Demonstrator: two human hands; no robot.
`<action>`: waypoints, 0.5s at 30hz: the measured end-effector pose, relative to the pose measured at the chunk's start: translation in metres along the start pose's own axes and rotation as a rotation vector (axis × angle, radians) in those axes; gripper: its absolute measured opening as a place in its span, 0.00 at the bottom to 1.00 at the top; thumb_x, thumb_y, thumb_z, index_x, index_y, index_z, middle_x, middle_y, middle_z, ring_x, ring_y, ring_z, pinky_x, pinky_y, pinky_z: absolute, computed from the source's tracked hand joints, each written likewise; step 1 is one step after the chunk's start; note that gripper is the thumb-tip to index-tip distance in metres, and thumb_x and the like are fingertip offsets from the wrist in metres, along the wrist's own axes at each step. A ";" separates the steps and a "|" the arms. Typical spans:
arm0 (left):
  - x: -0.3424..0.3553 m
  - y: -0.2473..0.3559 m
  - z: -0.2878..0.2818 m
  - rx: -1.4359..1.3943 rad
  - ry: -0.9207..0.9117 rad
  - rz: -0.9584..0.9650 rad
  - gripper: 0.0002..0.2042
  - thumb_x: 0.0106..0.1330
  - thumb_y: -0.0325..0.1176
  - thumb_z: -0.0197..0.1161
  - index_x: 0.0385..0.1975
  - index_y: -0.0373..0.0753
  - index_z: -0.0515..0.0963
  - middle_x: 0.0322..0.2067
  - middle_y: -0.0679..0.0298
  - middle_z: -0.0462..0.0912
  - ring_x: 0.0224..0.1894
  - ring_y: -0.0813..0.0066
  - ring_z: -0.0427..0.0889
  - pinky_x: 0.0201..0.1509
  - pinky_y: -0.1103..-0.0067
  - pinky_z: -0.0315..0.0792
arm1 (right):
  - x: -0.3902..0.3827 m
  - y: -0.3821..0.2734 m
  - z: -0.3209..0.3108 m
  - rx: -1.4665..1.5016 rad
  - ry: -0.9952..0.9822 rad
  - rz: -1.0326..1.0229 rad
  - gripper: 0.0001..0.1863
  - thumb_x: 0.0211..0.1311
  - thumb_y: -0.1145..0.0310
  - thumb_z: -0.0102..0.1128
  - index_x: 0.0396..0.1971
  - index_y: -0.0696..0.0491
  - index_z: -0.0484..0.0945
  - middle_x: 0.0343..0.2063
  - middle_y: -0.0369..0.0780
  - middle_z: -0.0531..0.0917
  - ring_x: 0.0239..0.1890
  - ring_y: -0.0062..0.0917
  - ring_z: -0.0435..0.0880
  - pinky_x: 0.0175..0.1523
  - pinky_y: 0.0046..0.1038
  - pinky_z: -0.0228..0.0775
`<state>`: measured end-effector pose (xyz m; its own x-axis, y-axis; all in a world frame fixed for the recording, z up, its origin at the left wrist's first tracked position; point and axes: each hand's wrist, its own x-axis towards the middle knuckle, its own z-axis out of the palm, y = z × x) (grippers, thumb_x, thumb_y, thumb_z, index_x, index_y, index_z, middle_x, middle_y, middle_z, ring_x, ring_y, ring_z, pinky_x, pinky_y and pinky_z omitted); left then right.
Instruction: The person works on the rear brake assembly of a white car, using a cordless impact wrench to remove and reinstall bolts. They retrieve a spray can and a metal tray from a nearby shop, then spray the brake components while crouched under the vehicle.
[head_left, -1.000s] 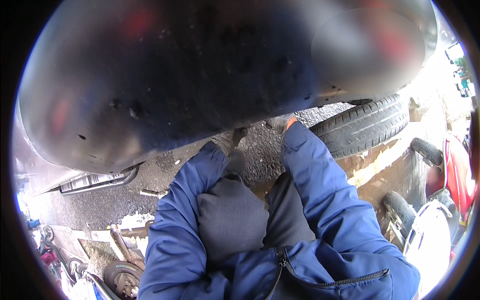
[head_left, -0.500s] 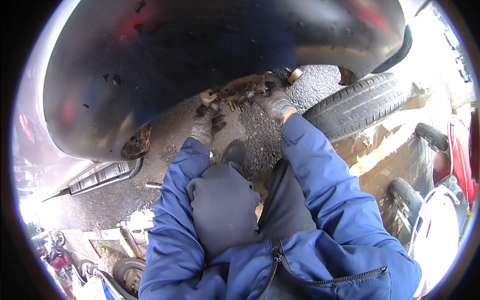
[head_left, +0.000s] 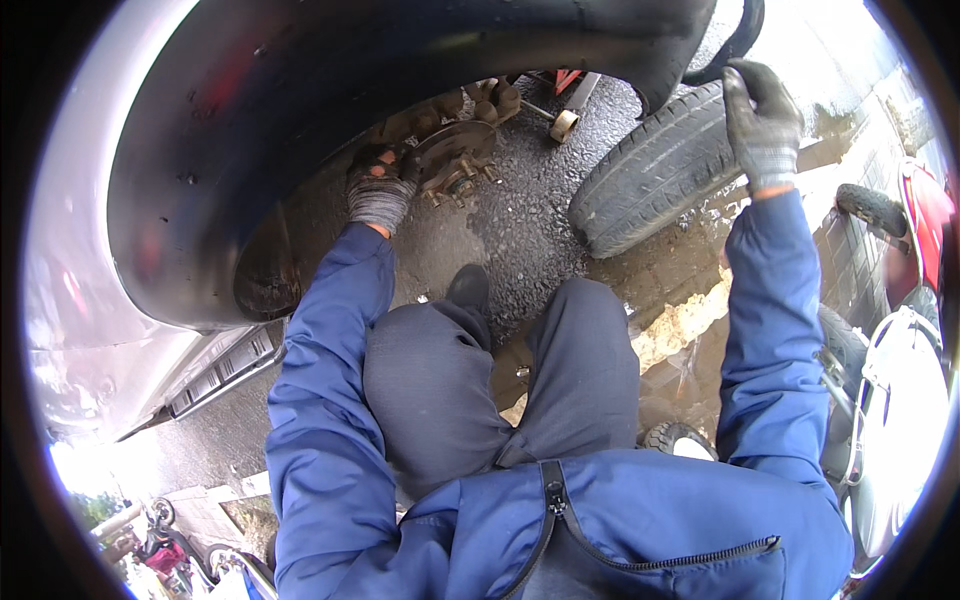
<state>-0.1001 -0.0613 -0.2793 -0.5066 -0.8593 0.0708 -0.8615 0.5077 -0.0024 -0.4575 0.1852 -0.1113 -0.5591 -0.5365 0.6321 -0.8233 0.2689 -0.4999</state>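
My left hand (head_left: 380,188), in a grey knit glove with dark palm coating, is at the left edge of a rusty brake disc (head_left: 455,150) inside a car's wheel arch. Its fingers are curled; what they grip, if anything, is hidden. Wheel studs stick out of the hub (head_left: 460,182) just right of that hand. My right hand (head_left: 765,120), gloved alike, is raised at the far right beside a loose tyre (head_left: 650,175). Its thumb stands apart from the fingers and nothing shows in it. The tyre lies on the ground right of the hub.
The dark fender (head_left: 200,170) arches over the hub. Behind the disc, a jack with a red part (head_left: 566,80) and a round metal end piece (head_left: 564,126) stand on the asphalt. Parked scooters (head_left: 905,380) are at the right, and more stand at the lower left.
My right hand has left the hub and swung right, up beside the tyre. My left hand has moved slightly left and up, and the view has shifted, showing more of the disc.
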 end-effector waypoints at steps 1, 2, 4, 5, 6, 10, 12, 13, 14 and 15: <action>0.000 0.002 -0.001 -0.051 0.068 -0.022 0.20 0.65 0.50 0.48 0.44 0.42 0.77 0.39 0.57 0.81 0.41 0.59 0.79 0.46 0.70 0.71 | 0.004 0.010 -0.001 -0.185 0.007 -0.105 0.13 0.57 0.60 0.57 0.39 0.50 0.79 0.32 0.41 0.83 0.37 0.34 0.82 0.44 0.33 0.73; 0.001 0.004 -0.001 -0.111 0.082 -0.070 0.20 0.65 0.50 0.48 0.43 0.42 0.77 0.40 0.56 0.81 0.42 0.58 0.79 0.47 0.70 0.71 | 0.009 0.019 0.003 -0.282 -0.147 0.036 0.15 0.58 0.55 0.55 0.41 0.48 0.79 0.38 0.41 0.81 0.43 0.36 0.80 0.50 0.36 0.69; 0.000 0.005 -0.004 -0.167 0.158 0.013 0.20 0.64 0.50 0.49 0.43 0.41 0.77 0.40 0.56 0.81 0.42 0.56 0.78 0.47 0.69 0.71 | 0.007 0.032 0.007 -0.593 -0.292 0.034 0.17 0.58 0.52 0.53 0.43 0.46 0.78 0.43 0.41 0.79 0.49 0.36 0.76 0.55 0.36 0.65; -0.001 0.005 -0.007 -0.196 0.170 0.033 0.20 0.63 0.50 0.50 0.43 0.41 0.77 0.40 0.55 0.81 0.43 0.55 0.78 0.47 0.68 0.71 | 0.005 0.037 0.009 -0.543 -0.295 0.033 0.19 0.58 0.50 0.53 0.44 0.44 0.78 0.45 0.40 0.78 0.52 0.36 0.74 0.58 0.36 0.62; -0.001 0.006 -0.010 -0.178 0.071 0.002 0.22 0.64 0.51 0.47 0.46 0.39 0.75 0.44 0.56 0.78 0.47 0.57 0.76 0.50 0.70 0.69 | 0.004 0.041 0.011 -0.547 -0.261 0.005 0.19 0.58 0.50 0.53 0.44 0.44 0.78 0.45 0.40 0.78 0.52 0.36 0.74 0.58 0.36 0.62; 0.001 0.011 -0.019 -0.118 -0.211 -0.154 0.26 0.67 0.52 0.42 0.53 0.36 0.69 0.53 0.57 0.73 0.55 0.61 0.70 0.58 0.74 0.65 | 0.001 0.049 0.015 -0.582 -0.242 0.003 0.19 0.58 0.49 0.53 0.44 0.43 0.78 0.44 0.38 0.79 0.50 0.34 0.75 0.57 0.37 0.63; 0.000 0.012 -0.019 -0.127 -0.137 -0.135 0.26 0.65 0.52 0.45 0.52 0.37 0.71 0.52 0.56 0.74 0.54 0.60 0.72 0.57 0.72 0.66 | 0.002 0.049 0.015 -0.599 -0.210 -0.033 0.17 0.57 0.49 0.54 0.42 0.41 0.79 0.42 0.37 0.79 0.47 0.33 0.77 0.53 0.36 0.66; -0.002 0.011 -0.017 -0.149 -0.025 -0.062 0.26 0.64 0.53 0.48 0.51 0.38 0.72 0.51 0.54 0.75 0.52 0.57 0.73 0.55 0.70 0.67 | 0.003 0.049 0.014 -0.591 -0.228 -0.033 0.17 0.57 0.48 0.55 0.41 0.41 0.79 0.41 0.36 0.80 0.46 0.33 0.77 0.53 0.36 0.66; -0.004 0.009 -0.013 -0.172 0.090 0.012 0.25 0.62 0.53 0.50 0.49 0.38 0.73 0.49 0.53 0.76 0.51 0.55 0.74 0.53 0.68 0.69 | 0.003 0.047 0.014 -0.577 -0.224 -0.031 0.17 0.57 0.48 0.55 0.41 0.42 0.79 0.41 0.36 0.80 0.46 0.33 0.77 0.53 0.36 0.66; -0.007 0.005 -0.009 -0.148 0.061 -0.001 0.26 0.62 0.53 0.50 0.52 0.38 0.71 0.51 0.53 0.74 0.53 0.56 0.72 0.55 0.68 0.67 | 0.004 0.045 0.013 -0.567 -0.243 -0.007 0.17 0.57 0.48 0.55 0.41 0.42 0.79 0.41 0.36 0.80 0.46 0.33 0.77 0.52 0.36 0.66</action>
<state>-0.1010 -0.0523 -0.2712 -0.4987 -0.8569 0.1308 -0.8455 0.5141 0.1446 -0.4952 0.1853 -0.1388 -0.5696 -0.6889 0.4482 -0.7884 0.6121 -0.0612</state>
